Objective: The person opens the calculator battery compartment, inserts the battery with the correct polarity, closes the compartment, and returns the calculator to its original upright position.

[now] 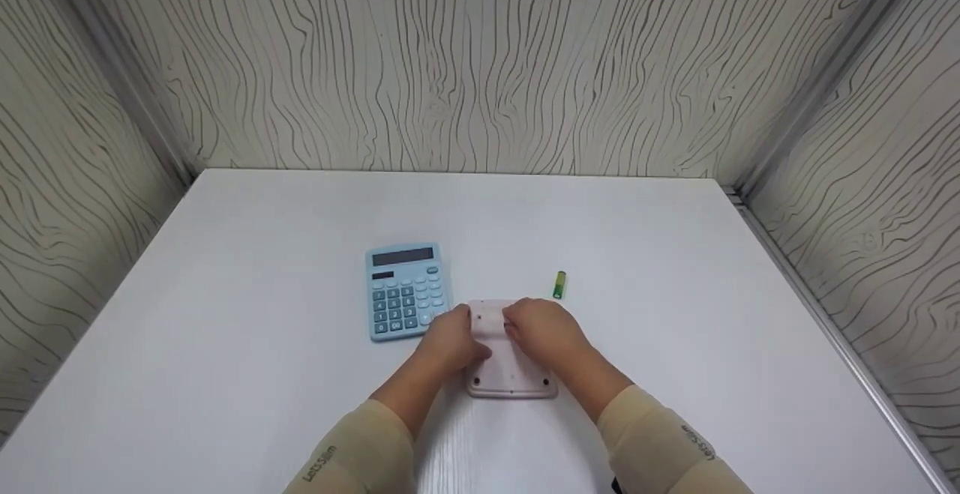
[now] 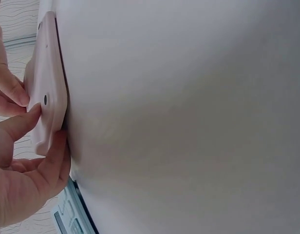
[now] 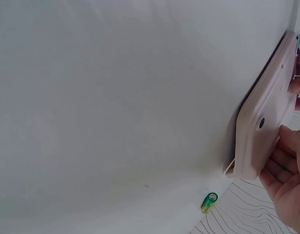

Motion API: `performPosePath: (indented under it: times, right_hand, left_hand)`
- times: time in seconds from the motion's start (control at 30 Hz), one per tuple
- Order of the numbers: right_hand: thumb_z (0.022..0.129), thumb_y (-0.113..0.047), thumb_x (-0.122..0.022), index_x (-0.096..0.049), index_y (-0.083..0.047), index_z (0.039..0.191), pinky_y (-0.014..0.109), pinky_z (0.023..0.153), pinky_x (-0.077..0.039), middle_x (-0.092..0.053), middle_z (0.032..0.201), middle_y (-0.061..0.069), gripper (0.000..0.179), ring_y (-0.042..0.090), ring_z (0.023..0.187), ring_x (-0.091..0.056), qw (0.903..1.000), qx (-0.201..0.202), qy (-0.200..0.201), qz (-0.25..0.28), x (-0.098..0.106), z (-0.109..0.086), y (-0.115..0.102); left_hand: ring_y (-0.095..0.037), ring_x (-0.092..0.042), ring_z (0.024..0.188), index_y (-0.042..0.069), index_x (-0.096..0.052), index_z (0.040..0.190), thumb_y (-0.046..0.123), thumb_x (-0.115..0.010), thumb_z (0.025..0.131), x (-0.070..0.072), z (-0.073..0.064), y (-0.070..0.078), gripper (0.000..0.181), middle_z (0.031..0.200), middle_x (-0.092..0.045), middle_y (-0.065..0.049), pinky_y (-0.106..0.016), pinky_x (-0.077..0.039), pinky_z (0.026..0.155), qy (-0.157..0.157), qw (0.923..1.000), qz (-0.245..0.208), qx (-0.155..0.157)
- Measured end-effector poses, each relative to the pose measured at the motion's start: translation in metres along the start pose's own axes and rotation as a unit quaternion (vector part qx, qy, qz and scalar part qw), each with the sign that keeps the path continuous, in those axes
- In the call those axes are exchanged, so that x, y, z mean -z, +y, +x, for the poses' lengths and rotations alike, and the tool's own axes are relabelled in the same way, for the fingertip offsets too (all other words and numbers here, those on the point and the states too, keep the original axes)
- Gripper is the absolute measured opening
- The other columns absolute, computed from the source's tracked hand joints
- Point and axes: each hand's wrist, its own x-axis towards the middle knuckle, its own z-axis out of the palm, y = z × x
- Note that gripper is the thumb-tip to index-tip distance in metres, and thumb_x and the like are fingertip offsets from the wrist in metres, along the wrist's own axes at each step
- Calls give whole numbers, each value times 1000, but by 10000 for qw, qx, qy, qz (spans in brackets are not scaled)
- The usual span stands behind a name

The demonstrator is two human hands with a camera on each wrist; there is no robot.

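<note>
A pale pink calculator (image 1: 513,370) lies back side up in front of me, its dark round feet showing at the near corners. My left hand (image 1: 451,340) grips its left edge, thumb laid on the back and fingers reaching round the side, as the left wrist view shows. On the far right part of the calculator, my right hand (image 1: 547,331) holds the edge, with its thumb on the back near the far end. The calculator's front face is hidden. Just beyond my right hand lies a green battery (image 1: 559,285), also visible in the right wrist view.
A light blue calculator (image 1: 406,293) lies face up to the left of the pink one, close to my left hand. Both stand on a white table (image 1: 247,269). Wood-grain patterned panels (image 1: 450,67) enclose the table at the back and both sides.
</note>
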Motion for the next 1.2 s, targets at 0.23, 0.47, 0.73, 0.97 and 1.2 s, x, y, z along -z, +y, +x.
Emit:
performPosePath:
  times: [0.23, 0.47, 0.73, 0.97, 1.2]
  right_hand:
    - [93, -24, -52, -61, -11, 117, 38, 89, -47, -64, 110, 7, 29, 23, 105, -59, 9995, -35, -176, -249, 2, -3, -3]
    - [91, -19, -54, -61, -12, 118, 33, 86, -48, -66, 107, 4, 28, 20, 102, -61, 9979, 188, -315, -528, 6, -1, -1]
    - [91, -27, -56, -60, -13, 85, 30, 66, -52, -62, 75, 1, 15, 15, 71, -61, 9980, 212, -2, -597, 9, 3, 2]
    - [90, -30, -56, -58, -13, 84, 27, 64, -52, -60, 73, -1, 18, 13, 67, -59, 9926, 585, 592, -882, 7, 1, 5]
    - [88, -22, -60, -57, -13, 83, 27, 64, -52, -63, 75, -1, 11, 14, 71, -61, 9866, 727, 1305, -651, 10, -2, 11]
  left_hand:
    - [-30, -49, 117, -1, -40, 133, 20, -75, 74, 1, 0, 1, 72, 130, -50, -18, -41, -38, 99, -29, 10000, 79, 42]
    - [-30, -47, 120, 2, -40, 134, 19, -75, 73, 0, -2, 0, 73, 131, -49, -15, -41, -38, 99, -43, 9998, -102, 136]
    - [-31, -44, 123, 1, -37, 136, 18, -76, 73, 0, -2, 1, 76, 134, -46, -17, -41, -36, 101, -36, 9997, -168, 169]
    - [-32, -43, 124, 1, -37, 136, 18, -76, 73, -1, -1, 1, 76, 135, -45, -17, -42, -34, 102, -29, 9997, -172, 173]
    - [-32, -42, 124, 1, -36, 137, 17, -76, 73, 0, -2, 0, 77, 135, -45, -17, -42, -33, 102, -34, 9996, -238, 141]
